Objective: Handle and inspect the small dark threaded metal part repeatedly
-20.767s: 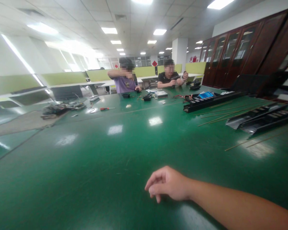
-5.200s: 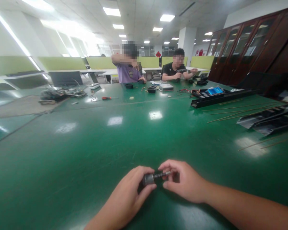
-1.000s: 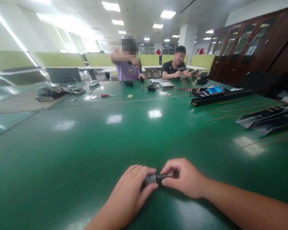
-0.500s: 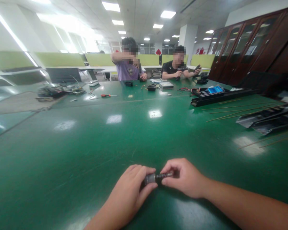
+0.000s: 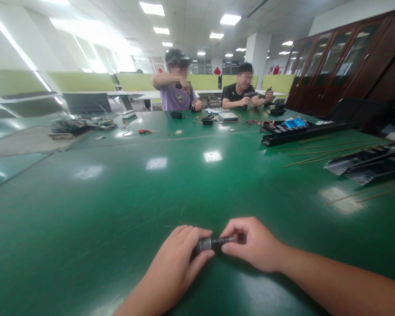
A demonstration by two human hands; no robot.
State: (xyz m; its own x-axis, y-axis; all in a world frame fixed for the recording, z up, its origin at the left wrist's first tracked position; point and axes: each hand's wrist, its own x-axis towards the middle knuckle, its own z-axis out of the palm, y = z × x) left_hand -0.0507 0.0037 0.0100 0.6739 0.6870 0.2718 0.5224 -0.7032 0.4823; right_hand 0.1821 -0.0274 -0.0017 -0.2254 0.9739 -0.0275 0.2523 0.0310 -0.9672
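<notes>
The left hand [image 5: 174, 259] pinches the grey body of a small motor-like cylinder [image 5: 204, 244], thumb along the near side and fingers over the far side, with its back end buried toward the palm. From the body's front face a thinner, dark ribbed shaft [image 5: 221, 240] runs out to the right, nearly level, into the loop made by the curled thumb and fingers of the right hand [image 5: 255, 245]; those fingertips flank the shaft closely, but whether they press on it cannot be told. So the part lies between the two hands, its wide end in the left grip and its tip within the right. It looks like metal, so it should be rigid and rather dense for its size, unlikely to crush; the smooth round body could roll or slip in a loose pinch, while the ribs should give fingertips more bite. The wide body seems the best place to hold it, the shaft better handled lightly near its tip. Beneath is the glossy green tabletop [image 5: 118, 210]; well apart, farther across it, lie a red-handled screwdriver [image 5: 145, 131] and a long black channel [image 5: 271, 140].
</notes>
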